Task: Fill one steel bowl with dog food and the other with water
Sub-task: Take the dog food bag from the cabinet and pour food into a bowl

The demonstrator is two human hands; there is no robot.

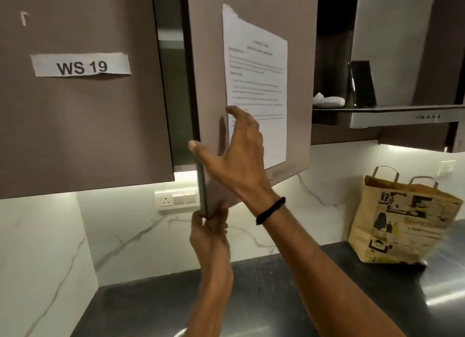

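Observation:
No steel bowl, dog food or water shows in this view. A brown upper cabinet door with a printed sheet taped to it stands partly swung open. My left hand grips the door's lower corner from below. My right hand, with a black band on the wrist, lies spread against the door's face, thumb out by the door's edge and fingers raised. The gap shows only a dark slice of the cabinet's inside.
The closed cabinet door on the left bears a "WS 19" label. A printed paper bag stands on the dark counter at the right. A range hood with a dark phone-like object on top hangs at upper right. Wall sockets sit behind.

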